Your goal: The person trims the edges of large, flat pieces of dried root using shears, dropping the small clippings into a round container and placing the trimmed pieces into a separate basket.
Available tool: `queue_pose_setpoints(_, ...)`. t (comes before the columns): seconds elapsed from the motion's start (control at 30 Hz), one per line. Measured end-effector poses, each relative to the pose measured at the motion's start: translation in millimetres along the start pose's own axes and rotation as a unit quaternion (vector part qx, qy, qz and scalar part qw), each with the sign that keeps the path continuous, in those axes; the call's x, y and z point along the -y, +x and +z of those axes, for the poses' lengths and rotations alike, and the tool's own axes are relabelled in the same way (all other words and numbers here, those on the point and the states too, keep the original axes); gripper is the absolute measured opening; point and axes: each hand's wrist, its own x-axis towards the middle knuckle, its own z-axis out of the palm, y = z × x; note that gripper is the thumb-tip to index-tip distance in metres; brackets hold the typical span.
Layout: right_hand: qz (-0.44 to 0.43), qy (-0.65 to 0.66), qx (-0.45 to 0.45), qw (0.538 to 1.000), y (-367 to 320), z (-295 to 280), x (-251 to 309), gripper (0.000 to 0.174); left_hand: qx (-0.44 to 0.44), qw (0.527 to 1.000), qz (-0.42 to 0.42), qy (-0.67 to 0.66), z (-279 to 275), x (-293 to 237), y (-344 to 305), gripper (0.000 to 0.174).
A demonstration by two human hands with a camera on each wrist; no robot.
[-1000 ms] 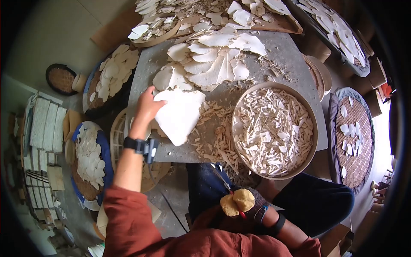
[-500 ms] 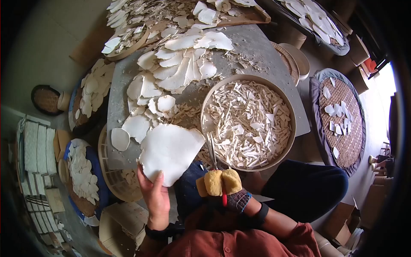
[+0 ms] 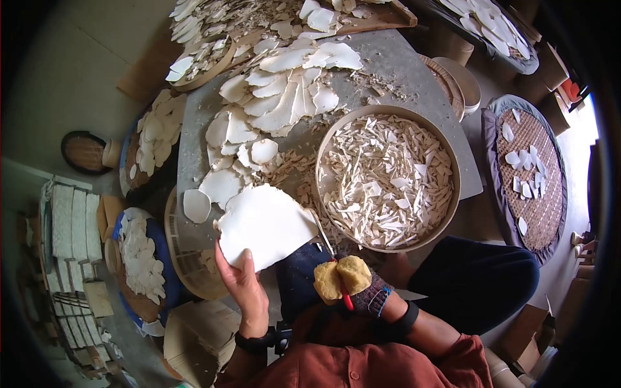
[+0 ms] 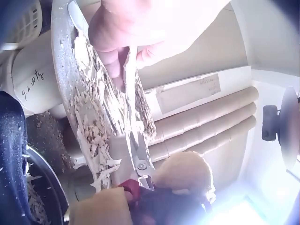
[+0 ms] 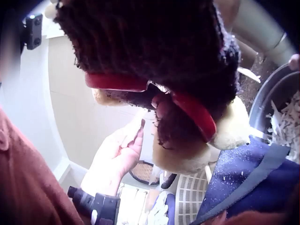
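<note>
A broad, thin white slice (image 3: pixel 262 226) with a browned edge is held at its lower left by my left hand (image 3: pixel 246 284), thumb on top and fingers beneath. My right hand (image 3: pixel 372 299), in a dark knitted glove, grips scissors (image 3: pixel 323 234) with red handles (image 5: pixel 117 82). Yellow foam blocks (image 3: pixel 354 275) are fixed around those handles. The scissor blades point up at the slice's right edge. In the left wrist view the slice (image 4: pixel 131 84) appears edge-on, its lower end at the blades above the scissors' pivot (image 4: pixel 141 165).
On the grey table (image 3: pixel 414 71) are a heap of white slices (image 3: pixel 284 97), trimmings (image 3: pixel 294 169) and a round tray (image 3: pixel 457 187) of cut strips. Woven trays, one with several pieces (image 3: pixel 550 181), stand around. Behind the left arm is a cardboard box (image 3: pixel 194 336).
My left hand has picked the slice up off the table and drawn it back over the lap. My right hand has raised the scissors, whose blades now meet the slice's right edge.
</note>
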Motion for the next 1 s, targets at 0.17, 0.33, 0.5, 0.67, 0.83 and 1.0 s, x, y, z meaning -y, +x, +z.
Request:
queue_pose_setpoints(0.17, -0.176, -0.270, -0.030, 0.946, 2, 2, 2, 0.021, 0.041, 0.999, -0.008, 0.023, -2, 1, 21, 0.068)
queue_pose_setpoints(0.33, -0.184, -0.204, -0.020, 0.961, 8, 1, 8, 0.021, 0.090, 0.995, -0.016, 0.031, -8, -6, 30, 0.068)
queue_pose_setpoints(0.5, -0.162, -0.233, 0.015, 0.959, 5, 1, 4, 0.028, 0.081, 0.995, -0.041, 0.031, -12, -2, 33, 0.069)
queue_pose_setpoints(0.67, -0.167, -0.235, 0.020, 0.957, 5, 2, -9, 0.029, 0.112, 0.992, -0.049, 0.032, -12, -5, 35, 0.070)
queue_pose_setpoints(0.83, -0.092, -0.217, 0.041, 0.971, 2, 3, -11, 0.028, 0.105, 0.991, -0.080, 0.012, -12, 1, 32, 0.072)
queue_pose_setpoints(1.0, -0.169, -0.272, 0.014, 0.947, 8, -6, 10, 0.026, 0.149, 0.983, -0.108, 0.021, -10, -8, 36, 0.072)
